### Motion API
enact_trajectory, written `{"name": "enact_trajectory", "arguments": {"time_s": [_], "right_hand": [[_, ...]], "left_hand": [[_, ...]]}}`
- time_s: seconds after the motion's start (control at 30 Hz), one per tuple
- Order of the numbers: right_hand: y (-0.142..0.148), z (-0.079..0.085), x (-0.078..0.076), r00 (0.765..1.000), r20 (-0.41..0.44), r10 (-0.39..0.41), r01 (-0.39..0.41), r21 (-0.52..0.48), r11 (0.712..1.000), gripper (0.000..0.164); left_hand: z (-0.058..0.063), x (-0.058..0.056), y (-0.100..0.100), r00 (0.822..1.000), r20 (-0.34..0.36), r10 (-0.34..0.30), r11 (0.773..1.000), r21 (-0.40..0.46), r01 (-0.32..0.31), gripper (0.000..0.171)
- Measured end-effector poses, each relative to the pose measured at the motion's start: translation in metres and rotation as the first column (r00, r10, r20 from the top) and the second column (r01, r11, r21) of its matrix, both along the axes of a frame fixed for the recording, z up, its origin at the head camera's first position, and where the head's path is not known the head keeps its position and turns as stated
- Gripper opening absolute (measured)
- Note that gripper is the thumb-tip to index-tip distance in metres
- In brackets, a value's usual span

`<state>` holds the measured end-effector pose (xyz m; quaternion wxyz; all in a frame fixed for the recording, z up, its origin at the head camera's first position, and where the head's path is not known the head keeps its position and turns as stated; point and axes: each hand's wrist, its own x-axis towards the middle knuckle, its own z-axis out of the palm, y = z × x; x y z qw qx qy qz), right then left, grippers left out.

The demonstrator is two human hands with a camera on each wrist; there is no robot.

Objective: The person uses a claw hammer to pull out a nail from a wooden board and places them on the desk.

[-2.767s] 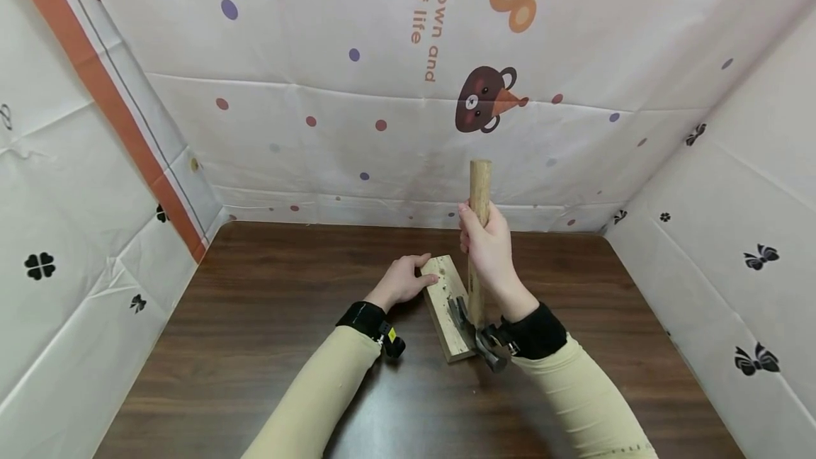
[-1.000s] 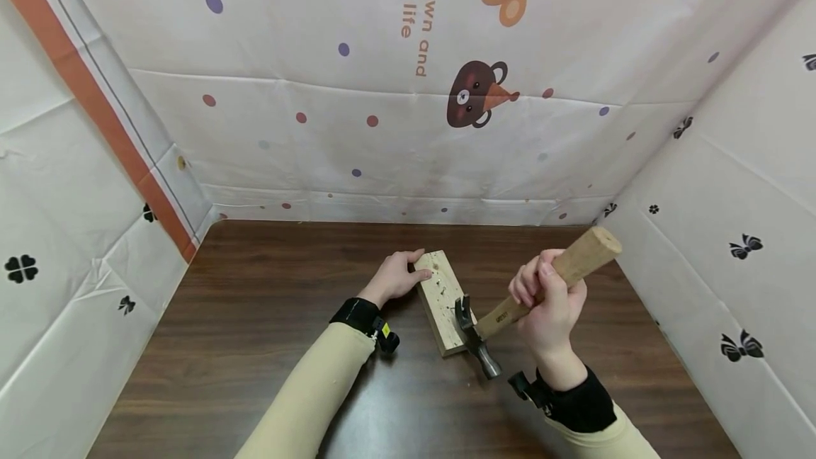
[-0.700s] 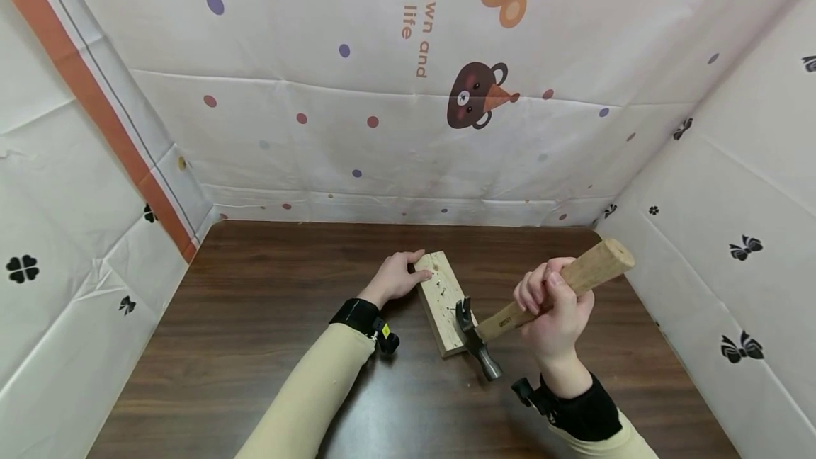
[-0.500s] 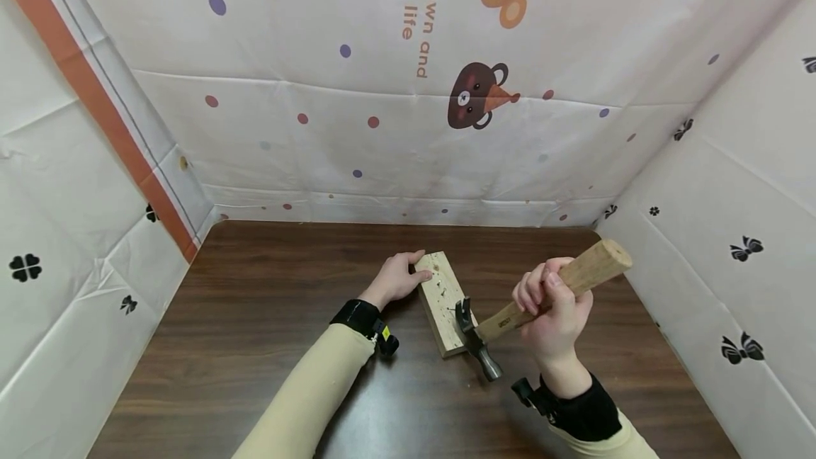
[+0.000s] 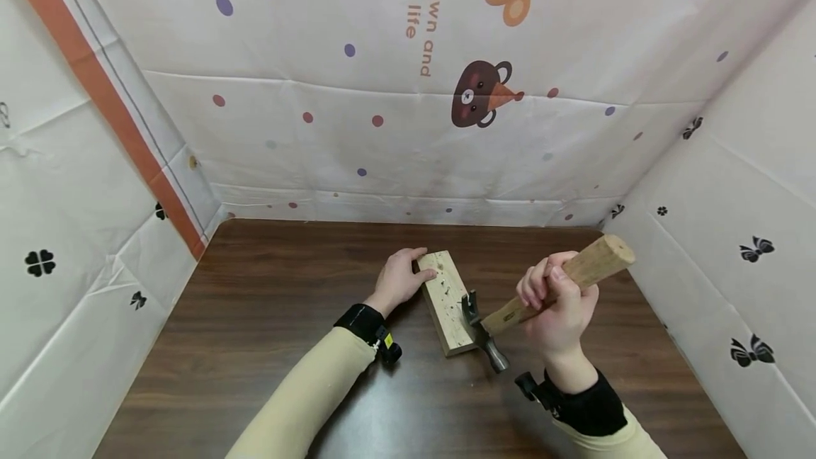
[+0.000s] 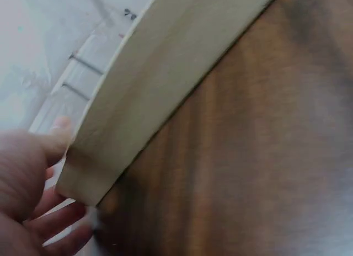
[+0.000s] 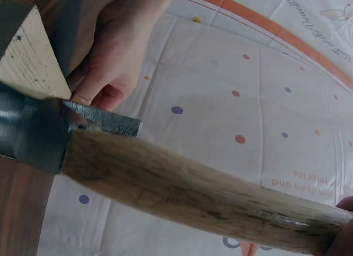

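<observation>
A claw hammer [image 5: 505, 316] with dark metal head and pale wooden handle tilts, its claw at the right edge of a pale rectangular wooden block [image 5: 448, 300] bearing thin metal nails [image 6: 85, 64]. The right hand [image 5: 561, 307] wraps its fingers round the handle; the left hand [image 5: 398, 282] pinches the block's far end. Beneath lies the dark-brown wood-grain surface [image 5: 268, 289].

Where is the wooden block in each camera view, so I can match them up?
Head: the wooden block lies just right of centre, in the lower half.
Left wrist: the wooden block slants from lower left to the top edge.
Right wrist: the wooden block is cut off by the left edge, near the top.
Shared landmark: the left hand, visible in all three.
</observation>
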<state>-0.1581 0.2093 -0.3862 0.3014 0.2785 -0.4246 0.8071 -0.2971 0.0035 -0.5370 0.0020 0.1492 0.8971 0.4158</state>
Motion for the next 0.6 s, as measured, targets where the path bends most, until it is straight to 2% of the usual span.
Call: {"name": "enact_trajectory", "arguments": {"time_s": [0.07,0.13,0.2,0.27,0.33,0.43,0.53,0.6], "right_hand": [[0.0,0.003,0.0,1.0,-0.007,-0.004,0.004,-0.014,1.0,0.013],[0.0,0.006,-0.001,1.0,-0.009,-0.01,0.01,-0.029,1.0,0.012],[0.0,0.008,0.0,1.0,-0.006,-0.016,0.016,-0.045,0.999,0.012],[-0.001,0.011,0.0,1.0,0.0,-0.021,0.021,-0.056,0.998,0.012],[-0.002,0.014,0.001,1.0,0.0,-0.016,0.016,-0.067,0.998,0.013],[-0.004,0.017,0.002,1.0,-0.009,-0.003,0.002,-0.074,0.997,0.013],[-0.006,0.02,0.002,1.0,-0.021,0.011,-0.013,-0.074,0.997,0.013],[-0.007,0.022,0.003,1.0,-0.023,0.014,-0.016,-0.074,0.997,0.013]], "left_hand": [[0.001,0.005,0.001,0.997,-0.054,0.05,0.998,0.032,-0.048,0.055],[0.003,0.011,0.002,0.991,-0.113,0.076,0.995,0.079,-0.068,0.05],[0.006,0.018,0.002,0.981,-0.182,0.061,0.992,0.121,-0.039,0.045],[0.011,0.025,0.003,0.967,-0.256,0.005,0.989,0.147,0.034,0.039],[0.018,0.034,0.003,0.944,-0.324,-0.067,0.981,0.151,0.122,0.033],[0.029,0.048,0.002,0.899,-0.41,-0.155,0.966,0.127,0.225,0.024],[0.038,0.06,0.0,0.848,-0.486,-0.212,0.955,0.082,0.285,0.018],[0.041,0.064,0.0,0.813,-0.531,-0.239,0.948,0.052,0.313,0.017]]}}
